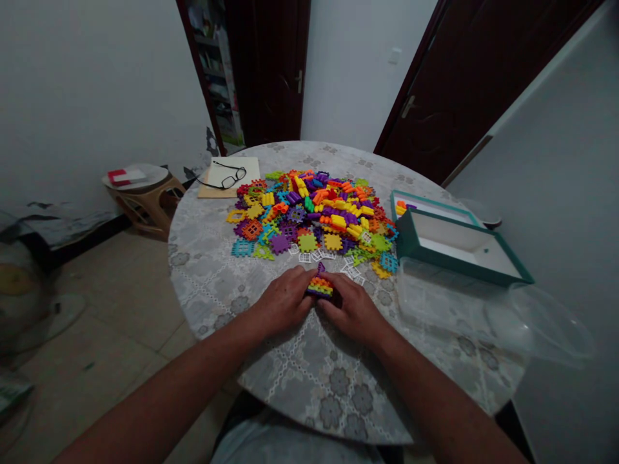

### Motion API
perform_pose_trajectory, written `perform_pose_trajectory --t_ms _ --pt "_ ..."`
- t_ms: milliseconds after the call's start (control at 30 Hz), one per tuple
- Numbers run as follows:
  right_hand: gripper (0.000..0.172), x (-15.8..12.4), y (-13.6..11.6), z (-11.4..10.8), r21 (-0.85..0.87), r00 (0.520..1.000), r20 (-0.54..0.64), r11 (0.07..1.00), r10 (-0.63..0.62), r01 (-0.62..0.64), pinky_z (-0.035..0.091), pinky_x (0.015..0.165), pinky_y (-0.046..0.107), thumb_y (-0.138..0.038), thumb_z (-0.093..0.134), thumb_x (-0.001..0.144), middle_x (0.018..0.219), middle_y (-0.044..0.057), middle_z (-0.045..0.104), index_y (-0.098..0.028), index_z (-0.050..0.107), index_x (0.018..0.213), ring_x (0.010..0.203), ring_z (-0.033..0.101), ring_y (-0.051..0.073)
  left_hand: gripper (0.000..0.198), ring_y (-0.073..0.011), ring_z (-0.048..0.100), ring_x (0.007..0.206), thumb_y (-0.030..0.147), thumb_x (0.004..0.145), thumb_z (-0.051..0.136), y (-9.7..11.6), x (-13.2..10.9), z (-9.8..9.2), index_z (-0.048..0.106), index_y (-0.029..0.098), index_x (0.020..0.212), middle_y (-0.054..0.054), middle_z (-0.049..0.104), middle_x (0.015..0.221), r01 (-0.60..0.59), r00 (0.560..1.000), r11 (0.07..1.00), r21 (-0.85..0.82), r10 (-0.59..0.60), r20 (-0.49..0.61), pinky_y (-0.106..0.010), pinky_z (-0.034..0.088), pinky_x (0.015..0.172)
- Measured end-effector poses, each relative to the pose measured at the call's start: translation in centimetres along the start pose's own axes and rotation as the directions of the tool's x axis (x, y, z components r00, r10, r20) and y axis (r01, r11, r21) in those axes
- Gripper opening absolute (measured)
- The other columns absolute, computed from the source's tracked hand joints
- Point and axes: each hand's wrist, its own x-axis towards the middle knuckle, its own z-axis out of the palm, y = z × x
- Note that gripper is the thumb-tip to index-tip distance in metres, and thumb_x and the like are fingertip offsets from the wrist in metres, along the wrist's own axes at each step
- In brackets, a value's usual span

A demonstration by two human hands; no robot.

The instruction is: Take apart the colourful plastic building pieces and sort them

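Observation:
Between my two hands is a small block assembly (pixel 320 286), with orange, yellow and purple layers and a purple piece sticking up on top. My left hand (pixel 289 296) grips its left side, fingers closed. On the right side my right hand (pixel 354 307) is closed around it too; the fingertips are partly hidden. Just beyond my hands lies a large heap of colourful plastic building blocks (pixel 333 209), with flat square pieces such as a lime green one (pixel 307 243) along its near edge. White window-frame pieces (pixel 316 256) are scattered between the heap and my hands.
A green-rimmed box (pixel 525 274) and its lid (pixel 394 196) stand on the right, with clear plastic trays (pixel 411 296) in front. Eyeglasses (pixel 228 182) rest on papers (pixel 251 166) at the back left. A stool (pixel 152 206) stands beyond the round table (pixel 193 270).

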Motion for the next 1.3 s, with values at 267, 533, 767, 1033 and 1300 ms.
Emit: perform_pose_trajectory --t_ms 267,533,767,1033,1300 --pt "0.06 -0.1 -0.6 1.1 -0.106 0.998 -0.037 0.993 -0.045 0.041 0.054 0.113 0.052 -0.021 0.063 0.099 0.142 0.016 0.065 -0.027 0.053 0.158 0.131 0.063 0.032 0.062 -0.0325 0.058 0.129 0.02 0.097 0.056 -0.3 -0.4 0.6 0.049 0.022 0.159 -0.015 0.062 0.136 0.011 0.999 1.0 0.0 -0.011 -0.048 -0.054 0.05 0.115" --pt "0.04 0.3 -0.5 0.7 -0.177 1.0 -0.013 0.984 0.004 -0.007 0.056 0.101 0.045 -0.021 0.064 0.097 0.125 0.013 0.071 -0.023 0.062 0.137 0.114 0.067 0.03 0.047 -0.0288 0.065 0.114 0.023 0.098 0.059 -0.5 0.2 0.4 0.06 0.023 0.145 -0.011 0.066 0.121 0.009 0.999 1.0 -0.007 -0.009 -0.048 -0.045 0.055 0.104" --pt "0.031 0.5 -2.1 -2.3 -0.128 0.973 -0.198 0.982 0.115 -0.142 0.054 0.086 0.037 -0.026 0.07 0.091 0.108 0.007 0.075 -0.026 0.066 0.121 0.095 0.068 0.024 0.044 -0.0286 0.069 0.113 0.038 0.103 0.056 -2.4 0.3 -0.1 0.064 0.023 0.144 -0.011 0.07 0.12 -0.007 0.997 0.998 -0.069 0.002 -0.076 -0.044 0.058 0.101" --pt "0.035 4.3 1.0 -19.1 -0.25 0.745 -0.627 0.848 0.226 -0.468 0.053 0.076 0.031 -0.044 0.068 0.098 0.107 0.008 0.077 -0.02 0.067 0.124 0.086 0.07 0.021 0.047 -0.0323 0.068 0.128 0.041 0.104 0.053 -3.5 0.1 0.3 0.066 0.022 0.144 -0.014 0.072 0.136 -0.014 0.998 1.0 -0.009 0.013 -0.061 -0.052 0.056 0.114" --pt "0.018 7.3 11.6 -24.2 -0.269 0.506 -0.489 0.429 0.71 -0.862 0.047 0.055 0.023 -0.029 0.078 0.095 0.075 0.01 0.077 -0.011 0.077 0.099 0.06 0.072 0.019 0.04 -0.0292 0.073 0.121 0.043 0.103 0.057 -5.1 0.0 1.3 0.071 0.028 0.138 -0.01 0.076 0.128 -0.058 0.989 0.997 0.043 0.064 -0.13 -0.044 0.062 0.106"
